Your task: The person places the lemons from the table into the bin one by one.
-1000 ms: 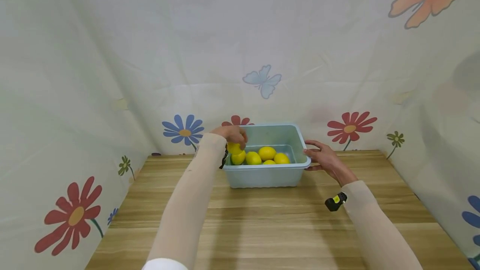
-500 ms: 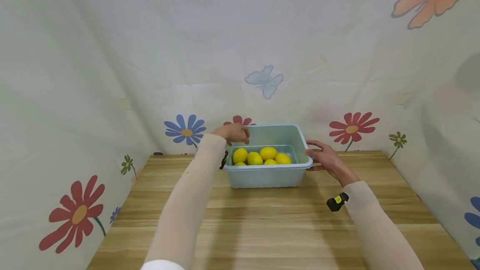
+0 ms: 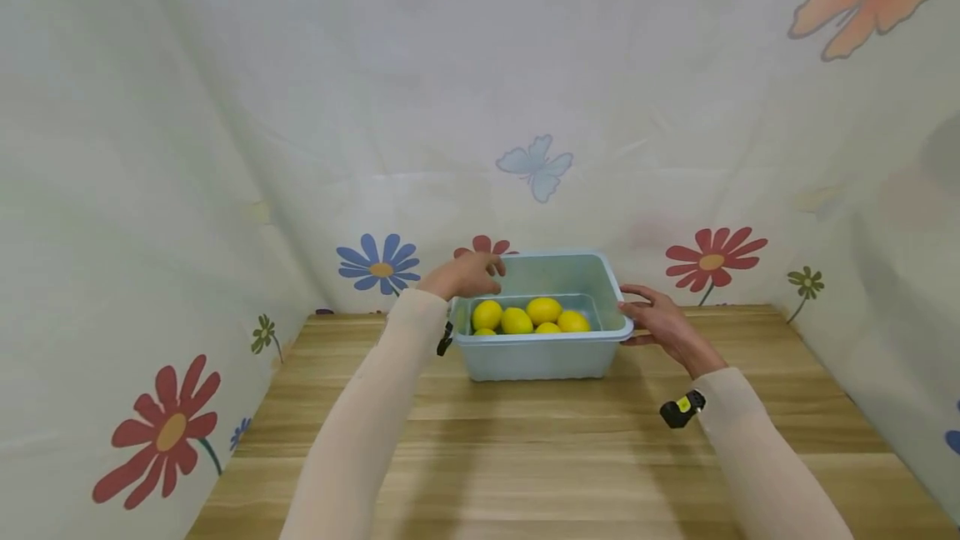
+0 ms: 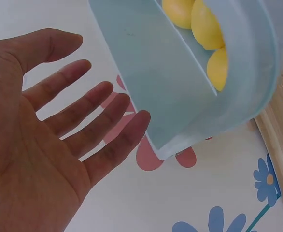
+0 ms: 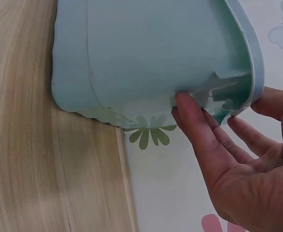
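A pale blue plastic bin [image 3: 543,357] stands on the wooden table, with several yellow lemons [image 3: 517,321] on its floor at the near left. Above the bin's left end, my left hand [image 3: 468,275] is empty; the left wrist view shows its palm [image 4: 40,159] with the fingers spread and nearly straight. My right hand [image 3: 663,327] grips the bin's right end. In the right wrist view, the thumb lies over the rim [image 5: 256,58] while the fingers [image 5: 194,121] press against the outer wall beneath it.
Wood-grain table [image 3: 555,457] extends in front of the bin. Behind it and at both sides hangs a pale curtain [image 3: 420,107] printed with flowers and butterflies. A small black device [image 3: 681,411] is strapped to the right wrist.
A second ago my left hand had a lemon low in the bin's left end. It has let go, risen slightly and opened its fingers. My right hand keeps its grip.
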`<state>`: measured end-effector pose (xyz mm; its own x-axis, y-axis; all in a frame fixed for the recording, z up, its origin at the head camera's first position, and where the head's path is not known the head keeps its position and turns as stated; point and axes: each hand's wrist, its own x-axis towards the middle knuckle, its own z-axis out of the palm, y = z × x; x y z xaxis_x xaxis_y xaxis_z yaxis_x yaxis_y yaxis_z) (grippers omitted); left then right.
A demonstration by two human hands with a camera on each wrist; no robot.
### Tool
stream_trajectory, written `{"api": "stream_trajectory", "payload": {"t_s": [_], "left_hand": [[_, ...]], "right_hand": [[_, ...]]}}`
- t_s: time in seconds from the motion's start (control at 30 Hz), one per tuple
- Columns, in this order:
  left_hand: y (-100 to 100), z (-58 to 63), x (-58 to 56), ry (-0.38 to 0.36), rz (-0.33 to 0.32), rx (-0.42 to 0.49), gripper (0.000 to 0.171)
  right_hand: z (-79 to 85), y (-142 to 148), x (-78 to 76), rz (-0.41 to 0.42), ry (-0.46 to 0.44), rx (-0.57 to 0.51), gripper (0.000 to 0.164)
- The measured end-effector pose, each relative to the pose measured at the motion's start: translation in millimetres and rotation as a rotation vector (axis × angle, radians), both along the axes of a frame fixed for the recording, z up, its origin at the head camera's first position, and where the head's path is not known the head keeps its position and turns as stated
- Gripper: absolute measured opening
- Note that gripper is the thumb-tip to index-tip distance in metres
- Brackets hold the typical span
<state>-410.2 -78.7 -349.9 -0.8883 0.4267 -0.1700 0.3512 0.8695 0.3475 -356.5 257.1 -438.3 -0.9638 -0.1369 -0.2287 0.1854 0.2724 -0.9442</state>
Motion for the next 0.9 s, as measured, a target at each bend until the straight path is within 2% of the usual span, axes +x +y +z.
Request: {"api": "stream_trajectory", "payload": {"t_s": [0.23, 0.37, 0.47, 0.57, 0.7, 0.77, 0.9], "left_hand": [[1.8, -5.1, 13.2, 0.109, -0.055, 0.044, 0.038], [-0.1, -7.5, 23.0, 0.167, -0.087, 0.038, 0.036], [-2.2, -11.1, 31.9, 0.194, -0.083, 0.021, 0.038], [-3.5, -14.5, 40.8, 0.228, -0.06, 0.01, 0.043], [-4.1, -18.1, 49.8, 0.294, -0.027, 0.026, 0.046], [-4.4, -20.0, 53.2, 0.327, -0.014, 0.034, 0.046], [-4.7, -22.4, 59.1, 0.378, 0.005, 0.049, 0.047]], "right_hand": [[-0.9, 4.7, 2.9, -0.027, 0.018, 0.024, 0.061], [-2.7, 2.5, 5.1, -0.023, 0.029, 0.012, 0.062], [-5.7, -0.7, 7.9, -0.037, 0.053, 0.03, 0.06], [-7.9, -4.2, 9.7, -0.058, 0.161, 0.141, 0.056], [-8.0, -8.3, 13.7, -0.108, 0.373, 0.372, 0.052], [-6.8, -10.2, 16.8, -0.135, 0.453, 0.45, 0.051], [-2.5, -13.3, 23.2, -0.18, 0.549, 0.516, 0.048]]}}
